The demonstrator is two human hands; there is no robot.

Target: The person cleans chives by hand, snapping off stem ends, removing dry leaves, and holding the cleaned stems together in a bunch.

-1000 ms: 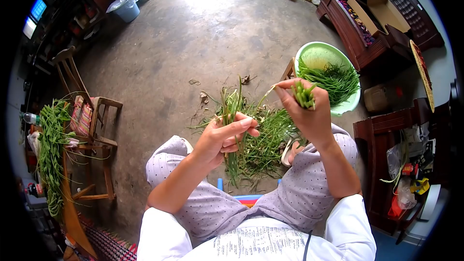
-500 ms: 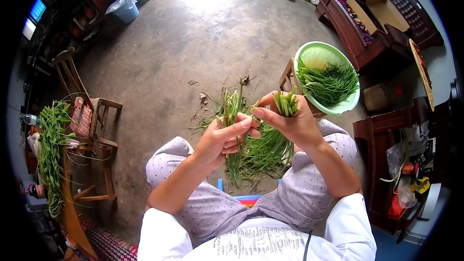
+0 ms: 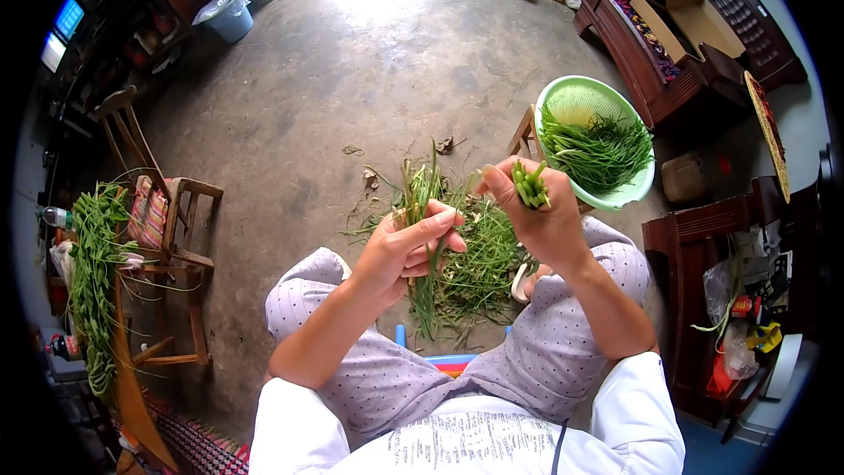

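Fingers closed, my left hand [image 3: 400,251] grips a loose bunch of long green stalks [image 3: 422,189] that hangs above the floor between my knees. A second bundle of stalks [image 3: 531,186], with its cut-looking pale ends facing up, is held in my closed right hand [image 3: 541,215]. The right thumb and forefinger point toward the left hand, with a gap between the hands. Under both hands a heap of greens [image 3: 479,264] lies on the floor. To the right, a light green basket [image 3: 573,92] holds more long green stalks [image 3: 607,151].
The basket rests on a wooden stool [image 3: 522,136]. At left, leafy greens [image 3: 97,255] lie beside a wooden chair [image 3: 189,202]. A blue bin [image 3: 232,19] stands at the upper left. Dark wooden furniture [image 3: 633,53] lines the right side. Dry leaves [image 3: 370,179] lie on the floor.
My right hand moved left to my left hand, then drew back a little to the right with its bundle. My left hand stayed nearly in place.
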